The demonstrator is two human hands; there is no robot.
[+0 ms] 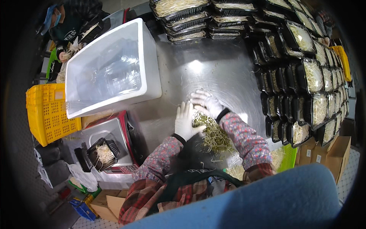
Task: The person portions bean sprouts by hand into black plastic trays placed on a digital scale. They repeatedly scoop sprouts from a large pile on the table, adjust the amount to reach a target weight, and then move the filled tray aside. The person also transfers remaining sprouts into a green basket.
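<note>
Both my hands wear white gloves and rest low over the metal table. With fingers stretched out, my left hand lies along the left edge of a pile of greenish sprout scraps. My right hand is spread flat at the far end of that pile, its fingertips close to those of the left. Neither hand grips anything that I can see. The scraps run from between my hands back toward my body, partly hidden by my right forearm.
Black trays of bean sprouts are stacked at right, with more trays at the back. A white foam box and a yellow crate stand left. A scale bears a sprout tray. Another person works far left.
</note>
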